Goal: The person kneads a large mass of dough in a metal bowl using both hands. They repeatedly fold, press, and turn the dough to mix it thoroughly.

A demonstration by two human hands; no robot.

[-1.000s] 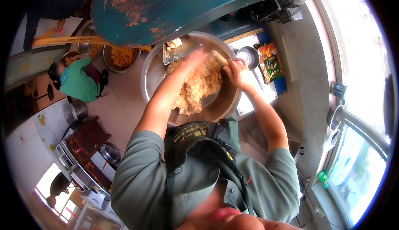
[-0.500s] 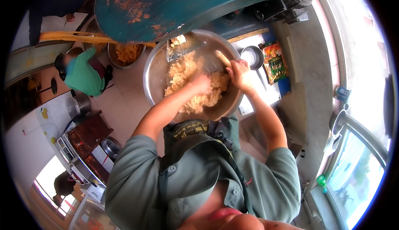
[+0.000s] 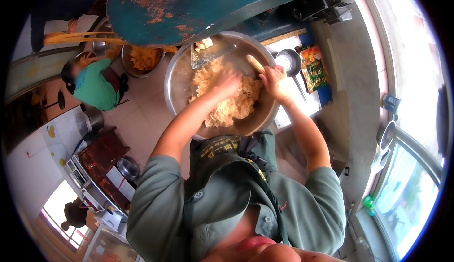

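Observation:
A wide steel bowl (image 3: 172, 80) in front of me holds rough, crumbly, pale yellow dough (image 3: 236, 108). My left hand (image 3: 229, 83) is sunk into the middle of that mass, its fingers curled and their tips hidden by it. At the bowl's right rim, my right hand (image 3: 275, 83) has its fingers closed over the edge. A light wooden stick (image 3: 256, 65) slants inside the bowl, its lower end touching my right fingers. Toward the far side, a clear flat sheet or tray (image 3: 208, 58) lies in the bowl with a pale lump (image 3: 204, 43) on it.
A teal cover with peeling paint (image 3: 189, 11) overhangs the bowl's far side. Right of the bowl are a small saucepan (image 3: 294, 59) and a colourful packet (image 3: 314, 70). Far left, a person in green (image 3: 97, 87) works near a steel basin (image 3: 142, 73) of orange-yellow strips.
My left hand has moved slightly up and away from me within the dough. The bowl has shifted a little to the right, and my right hand stays at its rim.

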